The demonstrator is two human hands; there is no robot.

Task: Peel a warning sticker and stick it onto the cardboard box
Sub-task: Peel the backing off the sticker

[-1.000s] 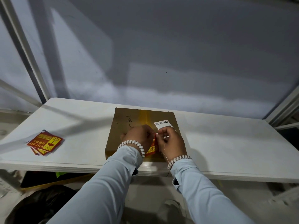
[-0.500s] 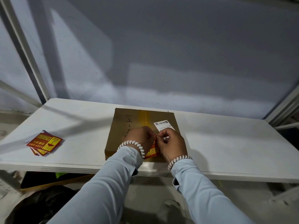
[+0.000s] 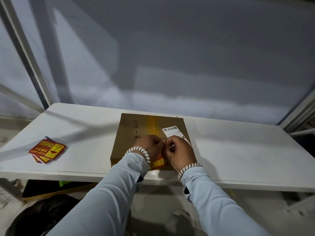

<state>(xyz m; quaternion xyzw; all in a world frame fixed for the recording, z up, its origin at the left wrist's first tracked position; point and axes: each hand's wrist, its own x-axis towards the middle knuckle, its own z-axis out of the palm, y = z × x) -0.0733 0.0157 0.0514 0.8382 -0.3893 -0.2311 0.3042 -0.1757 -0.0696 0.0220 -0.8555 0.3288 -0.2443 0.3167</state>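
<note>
A flat brown cardboard box [image 3: 129, 133] lies in the middle of the white table [image 3: 238, 150], with yellow tape along its seam and a white shipping label [image 3: 172, 131] on top. My left hand [image 3: 150, 146] and my right hand [image 3: 180, 150] meet over the box's near half, fingers curled, both pinching a red and yellow warning sticker [image 3: 157, 163]. Only the sticker's lower edge shows below the hands; the rest is hidden behind them.
A loose stack of red "KEEP DRY" stickers [image 3: 46, 151] lies at the table's left near the front edge. A grey wall and metal frame posts [image 3: 35, 68] stand behind. Dark bags [image 3: 39, 217] sit on the floor under the table.
Both hands stay together over the box with the sticker between them. The fingertips shift slightly; the sticker's visible lower part has barely moved.
</note>
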